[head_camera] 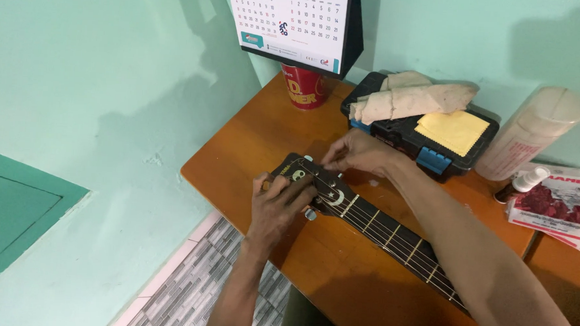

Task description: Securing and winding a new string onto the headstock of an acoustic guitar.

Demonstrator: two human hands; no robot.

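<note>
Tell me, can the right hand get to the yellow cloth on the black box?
Probably yes. The right hand is at the guitar head, and the yellow cloth lies uncovered atop the black case close by, nothing between.

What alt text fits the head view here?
A person's left hand grips a black guitar headstock on an orange wooden table while the right hand pinches at its far-side tuning pegs. Behind sit a black case, rolled cloths and a red cup.
</note>
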